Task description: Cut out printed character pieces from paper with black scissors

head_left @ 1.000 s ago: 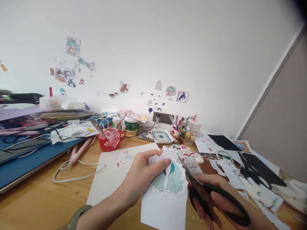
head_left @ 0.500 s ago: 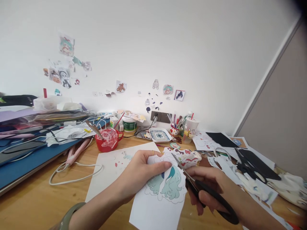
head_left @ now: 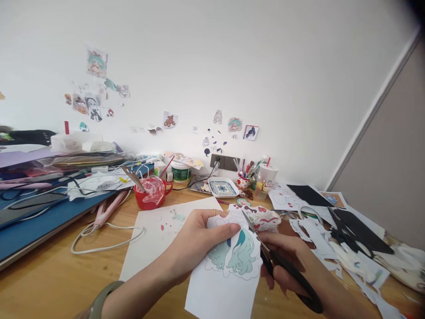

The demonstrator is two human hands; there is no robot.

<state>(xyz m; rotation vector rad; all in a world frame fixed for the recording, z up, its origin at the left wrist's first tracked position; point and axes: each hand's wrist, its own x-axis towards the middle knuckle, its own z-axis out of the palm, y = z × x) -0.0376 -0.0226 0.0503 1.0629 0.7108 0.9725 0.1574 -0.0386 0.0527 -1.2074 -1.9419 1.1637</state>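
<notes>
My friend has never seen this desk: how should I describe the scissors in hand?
Over the wooden desk, find the paper with the teal drawing. At its right edge, the right hand grips black-handled scissors. Unlike the other black-handled pair, lying among paper scraps farther right, these are held.

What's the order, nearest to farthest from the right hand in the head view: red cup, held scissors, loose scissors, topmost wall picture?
1. Held scissors: in the right hand.
2. Loose scissors: lying to its right.
3. Red cup: well to its left.
4. Topmost wall picture: upper left, beyond the cup.
</notes>
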